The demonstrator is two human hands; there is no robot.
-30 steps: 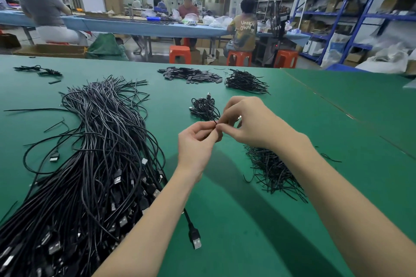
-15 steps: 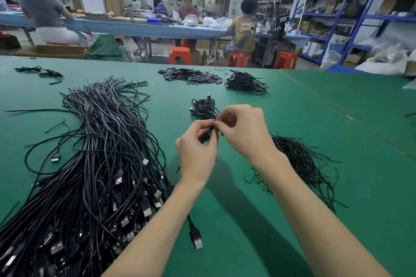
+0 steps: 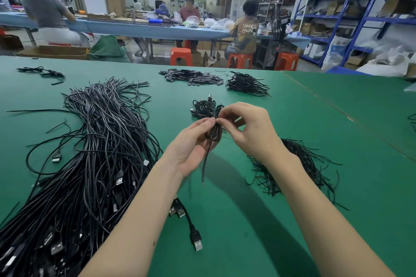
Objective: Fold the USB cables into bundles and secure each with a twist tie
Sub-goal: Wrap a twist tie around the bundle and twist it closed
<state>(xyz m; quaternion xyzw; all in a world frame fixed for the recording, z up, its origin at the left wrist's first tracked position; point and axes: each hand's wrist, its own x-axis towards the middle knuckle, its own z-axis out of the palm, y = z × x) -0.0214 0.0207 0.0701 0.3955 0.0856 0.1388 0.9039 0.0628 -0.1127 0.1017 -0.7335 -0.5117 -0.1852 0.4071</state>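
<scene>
Two hands meet above the green table (image 3: 258, 220), and between them sits one small folded cable (image 3: 213, 134). The left hand (image 3: 191, 148) has its thumb and fingers pinching the top of the folded loops. The right hand (image 3: 249, 128) pinches at the same spot with its thumb and first finger, the other fingers curled. I think a twist tie is being wound on there, but it is too thin for me to see.

The folded cable is held up in the air, just in front of a little heap of finished bundles (image 3: 203, 108). Its long way runs up and down, and one loose tail hangs straight down past the left palm toward the table.

The cable looks light, thin and bendy. I think the loops would spring open if the fingers let go, so the best place to hold is the middle, where all the loops cross.

A big pile of loose cables (image 3: 90, 164) lies to the left, with the plug ends near the person. A pile of twist ties (image 3: 299, 164) lies on the right, under the right wrist.
</scene>
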